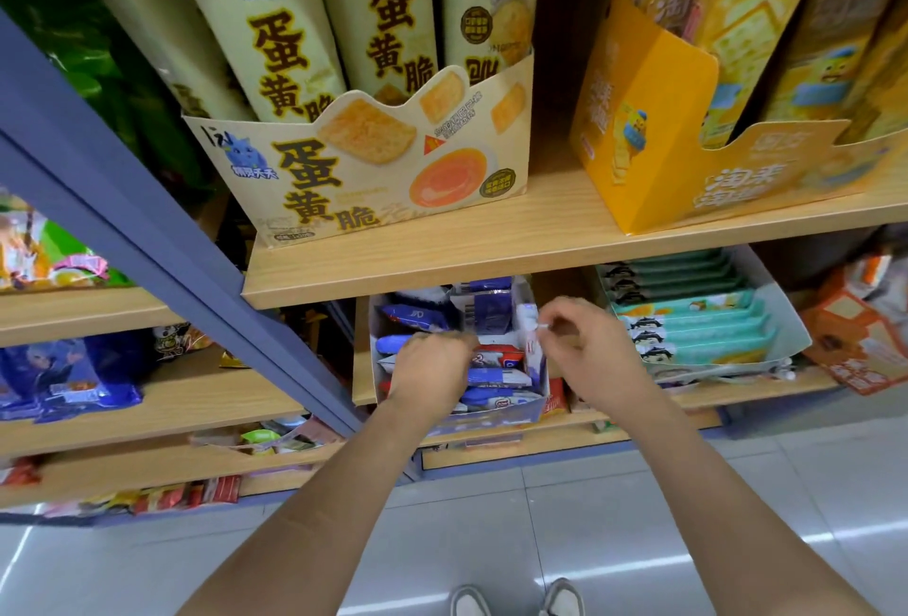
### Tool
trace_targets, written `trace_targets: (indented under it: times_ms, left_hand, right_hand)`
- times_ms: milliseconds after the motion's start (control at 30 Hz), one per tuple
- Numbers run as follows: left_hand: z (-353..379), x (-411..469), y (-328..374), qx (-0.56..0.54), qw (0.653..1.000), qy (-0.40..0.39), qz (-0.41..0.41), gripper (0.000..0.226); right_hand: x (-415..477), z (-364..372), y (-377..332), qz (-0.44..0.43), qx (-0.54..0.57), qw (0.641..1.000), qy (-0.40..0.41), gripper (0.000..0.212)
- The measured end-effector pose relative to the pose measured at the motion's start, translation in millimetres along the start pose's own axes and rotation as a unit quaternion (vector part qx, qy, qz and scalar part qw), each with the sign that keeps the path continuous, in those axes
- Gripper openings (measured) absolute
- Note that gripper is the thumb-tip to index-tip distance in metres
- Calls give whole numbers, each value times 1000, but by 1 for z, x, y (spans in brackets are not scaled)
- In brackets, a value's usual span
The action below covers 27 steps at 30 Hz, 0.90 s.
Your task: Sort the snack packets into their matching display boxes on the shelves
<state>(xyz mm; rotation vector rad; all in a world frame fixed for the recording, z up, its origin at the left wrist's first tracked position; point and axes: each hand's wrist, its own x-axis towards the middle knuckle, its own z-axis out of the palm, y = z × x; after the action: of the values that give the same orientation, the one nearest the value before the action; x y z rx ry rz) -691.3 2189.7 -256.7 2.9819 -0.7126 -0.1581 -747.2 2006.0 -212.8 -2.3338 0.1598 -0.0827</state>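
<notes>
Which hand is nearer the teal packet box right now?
Right. The right hand pinches at the right wall of the blue box, just left of the teal packet box. The left hand is farther left, inside the blue box over its packets.

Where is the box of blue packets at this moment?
Head view, centre: the blue-packet box sits on the shelf under the cream box, left of the teal box; left hand in it, right hand pinching its right wall.

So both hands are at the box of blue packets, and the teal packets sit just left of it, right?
Not left: the head view shows the teal packets just right of the box of blue packets. The left hand and right hand are both at that box.
</notes>
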Motion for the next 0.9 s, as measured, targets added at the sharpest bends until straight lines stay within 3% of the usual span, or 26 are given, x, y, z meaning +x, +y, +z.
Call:
trace_targets:
  times_ms: [100,233,333,433,500,567,700,800,900]
  left_hand:
    - [6,-1,1,-77,997,21,4,20]
    - [4,-5,5,-45,999,-3,22,29]
    - [-3,-5,6,-45,998,-34,28,28]
    - [-7,-11,7,-190,980,34,-39,30]
    - [-10,-18,5,-329,934,81,-115,36]
    - [-12,-22,4,-367,920,74,-120,42]
    - [-15,-11,2,-255,964,4,-73,59]
    - [-21,-6,8,-321,945,-24,-54,60]
    - [-20,-11,16,-348,935,2,-64,56]
  right_hand:
    - [3,-10,1,59,122,991,-8,16]
    - [2,-10,1,78,225,971,4,18]
    - [1,-6,-2,144,356,922,38,17]
    - [-6,4,-1,232,467,852,54,18]
    - [-10,9,2,266,482,833,55,19]
    - [-12,11,6,277,471,836,51,20]
    - [-11,5,8,293,468,831,64,21]
    - [-8,6,12,282,439,851,61,20]
    - [-6,13,11,268,443,854,48,12]
